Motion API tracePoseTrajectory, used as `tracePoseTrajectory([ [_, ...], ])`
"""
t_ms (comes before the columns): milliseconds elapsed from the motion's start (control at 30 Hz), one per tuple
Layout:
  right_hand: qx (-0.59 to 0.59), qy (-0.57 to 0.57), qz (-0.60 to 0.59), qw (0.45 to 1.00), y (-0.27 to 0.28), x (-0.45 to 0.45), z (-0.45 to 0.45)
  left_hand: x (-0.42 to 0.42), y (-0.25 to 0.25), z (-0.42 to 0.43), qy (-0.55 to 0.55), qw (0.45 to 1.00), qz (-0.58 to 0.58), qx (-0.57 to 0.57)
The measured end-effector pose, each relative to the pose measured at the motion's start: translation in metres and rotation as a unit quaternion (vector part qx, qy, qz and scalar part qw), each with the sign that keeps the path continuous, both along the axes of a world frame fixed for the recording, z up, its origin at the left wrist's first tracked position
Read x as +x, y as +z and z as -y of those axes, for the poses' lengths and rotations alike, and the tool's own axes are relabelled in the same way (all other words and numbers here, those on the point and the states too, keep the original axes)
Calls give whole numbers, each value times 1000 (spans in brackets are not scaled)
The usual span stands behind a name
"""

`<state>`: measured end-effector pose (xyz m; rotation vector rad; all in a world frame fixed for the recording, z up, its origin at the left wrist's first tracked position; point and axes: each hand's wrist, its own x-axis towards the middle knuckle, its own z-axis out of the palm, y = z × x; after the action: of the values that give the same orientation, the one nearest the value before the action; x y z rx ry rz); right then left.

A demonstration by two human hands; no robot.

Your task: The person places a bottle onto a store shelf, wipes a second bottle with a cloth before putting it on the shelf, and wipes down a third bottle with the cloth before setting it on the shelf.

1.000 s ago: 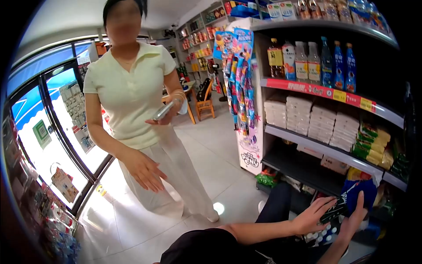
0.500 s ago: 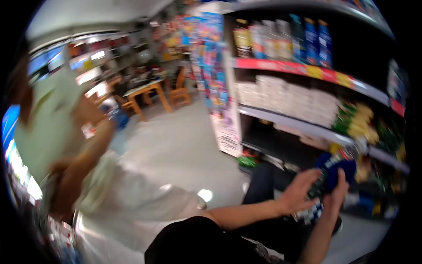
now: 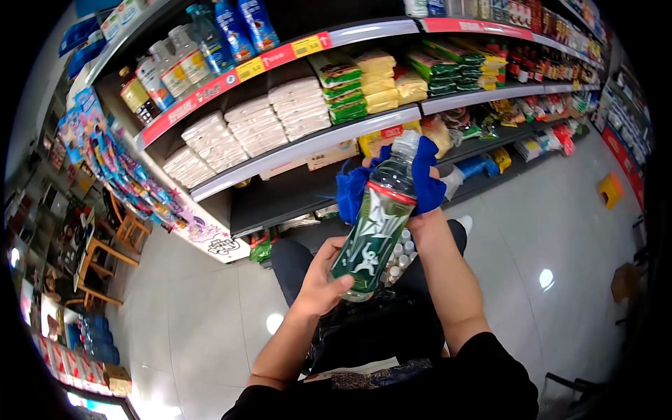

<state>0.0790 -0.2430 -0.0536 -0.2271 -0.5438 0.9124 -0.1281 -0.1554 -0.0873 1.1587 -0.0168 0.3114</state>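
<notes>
A clear plastic bottle (image 3: 374,238) with a green label and a red band is held slanted above my lap, its top pointing up toward the shelf. My left hand (image 3: 323,283) is closed around its lower end, thumb on the label. A blue cloth (image 3: 425,175) lies against both sides of the bottle's upper part. Behind that cloth is my right hand (image 3: 424,221), mostly hidden, gripping it against the bottle. Below the bottle, between my knees, stand several white-capped bottles (image 3: 400,260).
Ahead runs a store shelf (image 3: 308,168) with white paper packs (image 3: 241,126), green and yellow packets (image 3: 343,87), and upright bottles (image 3: 185,56). Hanging toys (image 3: 119,154) cover its left end. A wooden table (image 3: 87,259) stands at left, a yellow stool (image 3: 610,190) at right.
My view has swung right and down, and the person at left is out of sight. The bottle, with the blue cloth, now shows clearly in front of me.
</notes>
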Motion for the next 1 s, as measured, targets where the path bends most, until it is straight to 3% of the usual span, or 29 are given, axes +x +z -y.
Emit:
tracePoseTrajectory([
  [67,26,-7,-4,1000,-8,0,-4,-1,10,7,-82,985,-27,-152],
  [200,47,12,-9,999,-7,1,-3,5,11,9,-70,984,-24,-162],
  [333,-48,18,-21,998,-4,4,10,5,-2,-1,25,999,-28,-35],
  [400,-127,-33,-34,991,-1,3,12,5,-5,-3,90,989,-18,115],
  [467,-152,-88,-28,984,9,-4,16,4,-2,-1,159,936,-14,314],
  [600,-161,-212,23,964,21,-26,11,9,1,3,255,800,41,541],
  [667,-158,-268,67,948,15,-33,2,11,1,5,286,773,47,565],
  [833,-189,-255,82,945,2,-61,-8,16,9,8,325,728,57,601],
  [1000,-247,-194,49,948,-15,-73,-10,15,15,7,322,744,44,583],
])
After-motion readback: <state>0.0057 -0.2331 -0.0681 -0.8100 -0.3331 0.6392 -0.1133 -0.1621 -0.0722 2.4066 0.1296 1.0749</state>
